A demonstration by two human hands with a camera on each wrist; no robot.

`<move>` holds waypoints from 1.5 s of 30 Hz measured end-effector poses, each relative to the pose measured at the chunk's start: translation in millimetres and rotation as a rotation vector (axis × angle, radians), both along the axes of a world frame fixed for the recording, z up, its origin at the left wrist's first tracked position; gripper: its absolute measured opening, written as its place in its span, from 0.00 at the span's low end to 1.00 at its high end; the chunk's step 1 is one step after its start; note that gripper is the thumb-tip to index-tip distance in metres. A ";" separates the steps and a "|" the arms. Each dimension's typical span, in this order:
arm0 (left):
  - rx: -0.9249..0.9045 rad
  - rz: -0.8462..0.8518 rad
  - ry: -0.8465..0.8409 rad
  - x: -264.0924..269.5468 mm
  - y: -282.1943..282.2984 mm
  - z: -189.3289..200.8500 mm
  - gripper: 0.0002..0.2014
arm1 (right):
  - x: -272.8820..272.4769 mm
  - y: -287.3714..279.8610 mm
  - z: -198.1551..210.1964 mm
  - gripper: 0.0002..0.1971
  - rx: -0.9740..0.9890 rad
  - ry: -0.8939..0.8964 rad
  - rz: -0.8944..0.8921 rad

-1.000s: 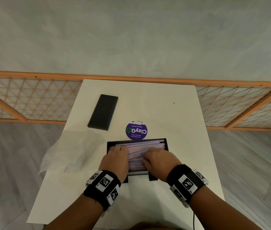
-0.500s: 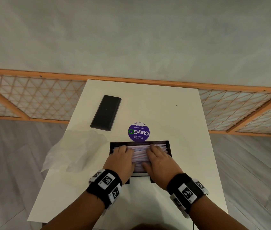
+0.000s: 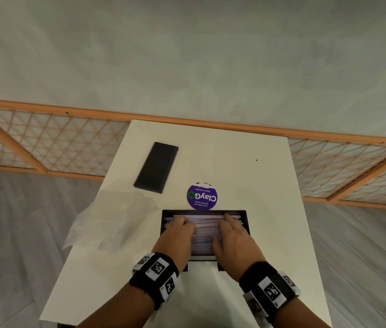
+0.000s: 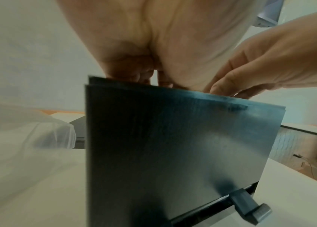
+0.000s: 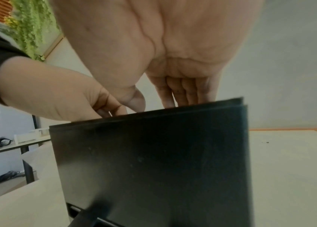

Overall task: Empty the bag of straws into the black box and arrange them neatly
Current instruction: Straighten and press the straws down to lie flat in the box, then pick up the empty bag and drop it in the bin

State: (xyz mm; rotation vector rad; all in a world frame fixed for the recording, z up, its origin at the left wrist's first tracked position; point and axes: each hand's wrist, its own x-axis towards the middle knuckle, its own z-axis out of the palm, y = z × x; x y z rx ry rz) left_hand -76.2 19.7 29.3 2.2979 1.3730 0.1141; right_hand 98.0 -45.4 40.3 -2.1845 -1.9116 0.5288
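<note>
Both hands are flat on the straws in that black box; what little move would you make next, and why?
Probably slide both hands outward to even the ends. The left hand and right hand lie flat on the straws in the box, and a few straws near the far wall look uneven. The bag lies empty beside it.

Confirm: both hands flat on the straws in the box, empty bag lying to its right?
Not quite. The bag lies left of the box, as the head view shows. Both the left hand and right hand do rest flat on the straws.

Grey wall (image 3: 187, 55), wooden lattice (image 3: 57, 145), seemingly grey floorboards (image 3: 9, 233).
</note>
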 end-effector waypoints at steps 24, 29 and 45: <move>0.236 0.449 -0.230 -91.2 37.8 63.3 0.10 | 16.6 -60.7 41.9 0.14 0.124 0.200 0.202; 0.065 0.484 0.295 -151.3 75.9 2.7 0.32 | 20.9 -92.6 9.3 0.24 -0.195 0.177 0.116; -0.262 0.498 0.208 -177.0 35.7 -123.1 0.27 | 31.3 -109.2 -17.1 0.23 -0.545 0.057 0.115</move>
